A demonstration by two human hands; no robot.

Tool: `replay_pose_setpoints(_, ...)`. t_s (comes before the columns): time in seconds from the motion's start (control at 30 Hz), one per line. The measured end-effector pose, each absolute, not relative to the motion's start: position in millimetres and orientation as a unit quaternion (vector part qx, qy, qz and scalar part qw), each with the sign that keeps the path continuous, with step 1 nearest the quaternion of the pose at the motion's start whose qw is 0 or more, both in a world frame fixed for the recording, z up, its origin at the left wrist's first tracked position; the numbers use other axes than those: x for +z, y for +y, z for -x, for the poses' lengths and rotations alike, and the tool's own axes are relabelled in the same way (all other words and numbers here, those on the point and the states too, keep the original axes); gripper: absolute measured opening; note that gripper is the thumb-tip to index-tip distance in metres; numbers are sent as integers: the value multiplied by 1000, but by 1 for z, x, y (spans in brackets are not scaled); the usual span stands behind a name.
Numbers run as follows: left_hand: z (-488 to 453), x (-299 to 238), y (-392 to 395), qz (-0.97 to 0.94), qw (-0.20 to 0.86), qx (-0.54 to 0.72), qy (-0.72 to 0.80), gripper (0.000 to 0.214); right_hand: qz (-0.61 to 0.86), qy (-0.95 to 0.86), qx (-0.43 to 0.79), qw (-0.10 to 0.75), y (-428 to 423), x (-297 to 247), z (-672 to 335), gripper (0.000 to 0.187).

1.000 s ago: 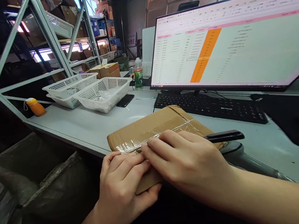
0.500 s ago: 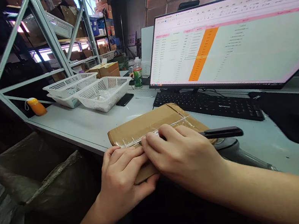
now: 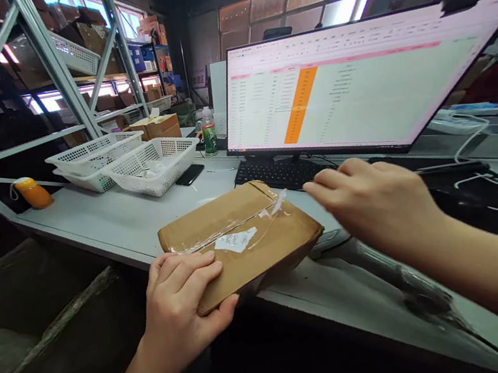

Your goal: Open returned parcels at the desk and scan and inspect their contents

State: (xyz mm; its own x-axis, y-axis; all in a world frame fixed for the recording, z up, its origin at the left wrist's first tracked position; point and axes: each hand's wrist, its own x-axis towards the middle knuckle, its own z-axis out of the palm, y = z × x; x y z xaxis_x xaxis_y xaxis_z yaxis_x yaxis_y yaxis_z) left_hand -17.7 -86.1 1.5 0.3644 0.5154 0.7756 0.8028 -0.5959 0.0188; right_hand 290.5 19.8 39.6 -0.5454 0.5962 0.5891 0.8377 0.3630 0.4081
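My left hand (image 3: 179, 295) grips the near left end of a flat brown cardboard box (image 3: 243, 239), fingers on top and thumb below. Clear tape (image 3: 209, 235) runs along its top seam, with a loose, raised piece near the far right end. A torn white label (image 3: 236, 240) sticks to the top. Lifted to the right of the box, my right hand (image 3: 372, 203) is closed, apart from the cardboard. A black-handled knife (image 3: 455, 169) seems to stick out behind that fist; its blade is hidden.
White perforated baskets (image 3: 154, 168), a phone (image 3: 190, 175), a green-labelled bottle (image 3: 209, 132) and an orange flask (image 3: 33, 193) stand along the desk. A monitor (image 3: 358, 96) and keyboard (image 3: 275, 172) lie beyond the box. A large dark bag (image 3: 61, 322) sits below left.
My right hand has lifted off the box and moved right with the knife, uncovering the label and a loose bit of tape. My left hand keeps its hold. The view has turned right.
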Motion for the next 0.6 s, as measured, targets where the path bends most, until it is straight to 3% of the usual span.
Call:
replay_pose_setpoints(0.13, 22, -1, -87, 811, 188, -381, -403, 32, 574, -762, -211, 213, 60, -18, -377, 36)
replay_pose_setpoints(0.33, 29, 15, -77, 838, 132, -346, -401, 28, 663, -727, -38, 177, 84, -125, -455, 39)
replay_pose_setpoints(0.47, 29, 54, -58, 849, 69, -285, -440, 28, 644, -739, -48, 192, 76, -96, -432, 39)
replay_pose_setpoints(0.6, 25, 91, -17, 861, 79, -169, -472, 70, 456, -815, -73, 351, 38, -17, -351, 43)
